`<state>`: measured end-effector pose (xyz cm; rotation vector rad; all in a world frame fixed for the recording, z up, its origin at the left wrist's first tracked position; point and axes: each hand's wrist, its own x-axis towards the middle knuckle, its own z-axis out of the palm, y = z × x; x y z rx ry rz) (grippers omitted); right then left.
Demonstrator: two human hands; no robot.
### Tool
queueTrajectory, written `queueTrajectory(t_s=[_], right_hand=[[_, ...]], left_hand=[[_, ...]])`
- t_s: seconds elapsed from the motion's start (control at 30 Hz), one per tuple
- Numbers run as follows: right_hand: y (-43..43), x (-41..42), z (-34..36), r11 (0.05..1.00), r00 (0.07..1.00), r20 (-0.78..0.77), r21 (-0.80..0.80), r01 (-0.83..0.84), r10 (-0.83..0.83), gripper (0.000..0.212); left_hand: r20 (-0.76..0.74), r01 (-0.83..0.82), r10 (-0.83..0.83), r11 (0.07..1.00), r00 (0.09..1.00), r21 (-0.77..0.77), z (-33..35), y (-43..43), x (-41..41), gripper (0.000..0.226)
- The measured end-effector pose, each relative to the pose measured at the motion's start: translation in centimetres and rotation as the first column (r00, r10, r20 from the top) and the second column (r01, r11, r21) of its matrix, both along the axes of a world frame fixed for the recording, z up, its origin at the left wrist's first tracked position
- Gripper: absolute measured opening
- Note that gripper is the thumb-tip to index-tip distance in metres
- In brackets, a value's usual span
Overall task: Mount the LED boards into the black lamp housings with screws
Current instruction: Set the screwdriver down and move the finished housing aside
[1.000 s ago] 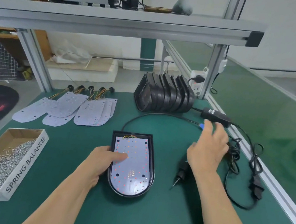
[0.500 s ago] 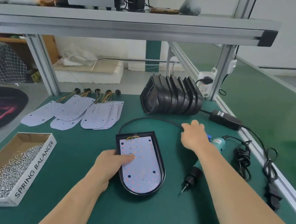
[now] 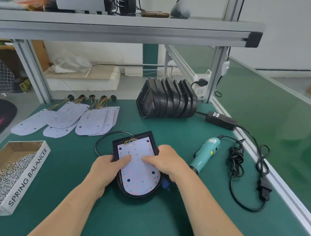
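Observation:
A black lamp housing [image 3: 137, 196] lies on the green mat in front of me, with a white LED board [image 3: 139, 175] seated inside it, red dots lit and orange wires at its top. My left hand [image 3: 105, 169] grips the housing's left edge, thumb pressing on the board. My right hand [image 3: 166, 164] grips the right edge, its thumb also on the board. A teal electric screwdriver [image 3: 206, 153] lies just to the right, untouched. A small blue connector [image 3: 164, 185] shows under my right hand.
A cardboard box [image 3: 28, 176] of screws sits at the front left. Several spare LED boards [image 3: 83, 120] are fanned out at the back left. A stack of black housings [image 3: 168, 101] stands behind, with a power adapter [image 3: 221, 120] and coiled cable [image 3: 236, 160] at the right.
My right hand came back from the cable near the adapter and now grips the housing's right edge. My left hand stayed on the housing, and the housing has turned slightly.

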<state>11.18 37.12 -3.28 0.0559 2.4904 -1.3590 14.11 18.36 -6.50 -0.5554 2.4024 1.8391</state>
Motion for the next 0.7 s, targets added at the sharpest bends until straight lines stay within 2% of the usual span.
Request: queueTrajectory(t_s=[0.07,0.23,0.5,0.7], right_hand=[[0.2,0.2,0.1,0.998,0.999,-0.032,-0.041,0.037,-0.038,0.035],[1.9,0.3,1.0,0.985,0.979,-0.136,-0.095,0.141,-0.153,0.029],[9.3,0.3,3.5,0.887,0.888,-0.205,-0.315,0.338,-0.411,0.017],[17.0,1.3,4.4,0.754,0.753,-0.22,-0.433,0.495,-0.621,0.013]], left_hand=[[0.007,-0.05,0.052,0.992,0.999,-0.116,0.2,0.2,0.0,0.057],[0.022,-0.022,0.026,0.985,0.999,-0.174,0.0,-0.3,-0.2,0.079],[0.004,-0.025,0.026,0.978,1.0,-0.206,-0.9,-0.9,-0.8,0.074],[-0.023,0.022,-0.028,0.971,0.999,-0.237,-2.1,-1.9,-1.7,0.074]])
